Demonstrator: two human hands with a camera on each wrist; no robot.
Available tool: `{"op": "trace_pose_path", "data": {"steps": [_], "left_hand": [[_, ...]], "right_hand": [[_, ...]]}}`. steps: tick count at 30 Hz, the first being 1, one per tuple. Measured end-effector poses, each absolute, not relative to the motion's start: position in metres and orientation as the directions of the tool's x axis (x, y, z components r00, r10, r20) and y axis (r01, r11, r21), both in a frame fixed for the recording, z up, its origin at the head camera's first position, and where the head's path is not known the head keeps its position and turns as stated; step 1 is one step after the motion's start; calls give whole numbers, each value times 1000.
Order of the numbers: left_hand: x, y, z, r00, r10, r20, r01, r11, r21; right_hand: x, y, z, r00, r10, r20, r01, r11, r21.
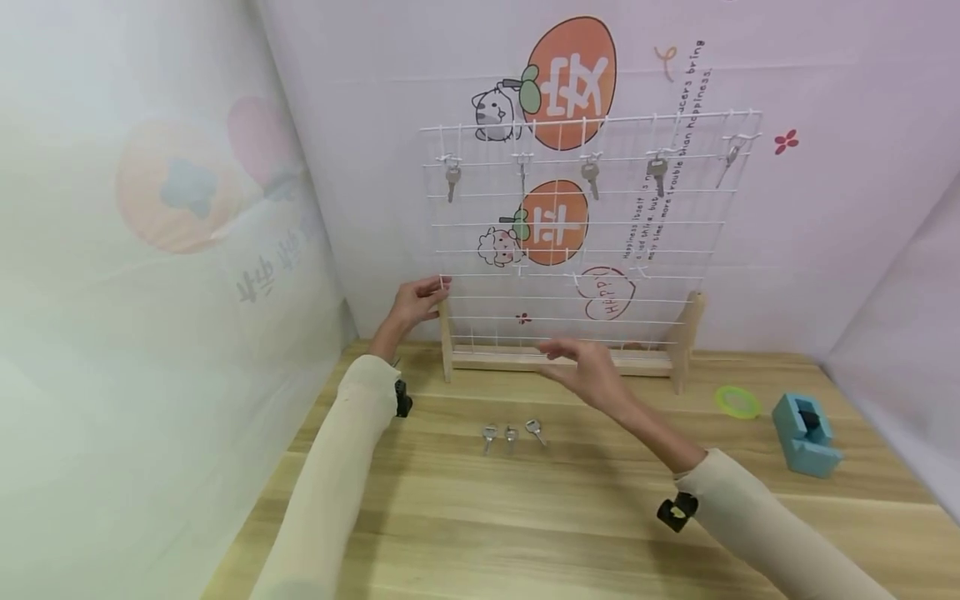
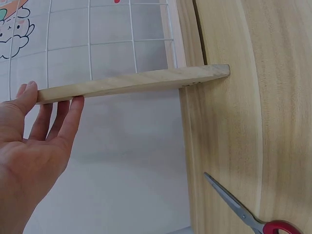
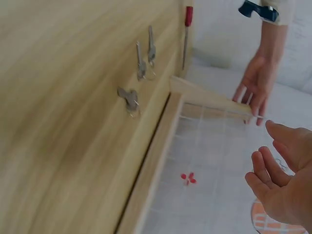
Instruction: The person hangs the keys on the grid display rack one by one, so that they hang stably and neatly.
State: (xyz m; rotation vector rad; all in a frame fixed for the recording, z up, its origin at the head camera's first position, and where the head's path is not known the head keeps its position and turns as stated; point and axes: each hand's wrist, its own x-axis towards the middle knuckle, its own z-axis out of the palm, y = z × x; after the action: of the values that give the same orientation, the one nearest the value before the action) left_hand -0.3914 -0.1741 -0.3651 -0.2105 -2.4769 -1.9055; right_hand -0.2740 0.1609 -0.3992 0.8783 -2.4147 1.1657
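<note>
A white wire grid (image 1: 495,287) stands upright in a wooden stand, with several keys hanging from hooks along its upper part, one of them a key (image 1: 591,177) near the middle. My left hand (image 1: 415,302) holds the top of the stand's left wooden post (image 2: 131,82), thumb on one side and fingertips on the other. My right hand (image 1: 588,371) is in front of the stand's lower bar (image 1: 495,362), fingers loosely bent and nothing in them. On the table nearer me lie three keys, a left key (image 1: 489,435), a middle key (image 1: 512,435) and a right key (image 1: 536,428).
Scissors (image 2: 239,208) with a red handle lie beside the stand's left end. A blue tape dispenser (image 1: 806,442) and a yellow-green ring (image 1: 738,402) are on the right of the wooden table (image 1: 450,533). Printed white cloth (image 1: 375,167) walls the back and sides.
</note>
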Motion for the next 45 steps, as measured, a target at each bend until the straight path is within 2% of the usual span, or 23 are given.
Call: {"op": "trace_pose_path", "data": {"steps": [8, 18, 26, 33, 45], "left_hand": [[-394, -175, -366, -994, 91, 63, 83, 238, 968], [-395, -175, -365, -993, 104, 54, 75, 214, 974], [-397, -175, -367, -995, 86, 50, 67, 207, 976], [-397, -175, -367, -995, 84, 53, 70, 215, 974], [-397, -175, -368, -994, 93, 54, 72, 202, 977]], "right_hand": [[-273, 135, -431, -796, -426, 430, -603, 492, -629], [-271, 112, -463, -784, -473, 402, -610, 467, -640], [-272, 93, -482, -854, -462, 242, -484, 531, -695], [-273, 82, -492, -865, -475, 161, -444, 577, -686], [-272, 77, -500, -833, -515, 202, -517, 595, -615]]}}
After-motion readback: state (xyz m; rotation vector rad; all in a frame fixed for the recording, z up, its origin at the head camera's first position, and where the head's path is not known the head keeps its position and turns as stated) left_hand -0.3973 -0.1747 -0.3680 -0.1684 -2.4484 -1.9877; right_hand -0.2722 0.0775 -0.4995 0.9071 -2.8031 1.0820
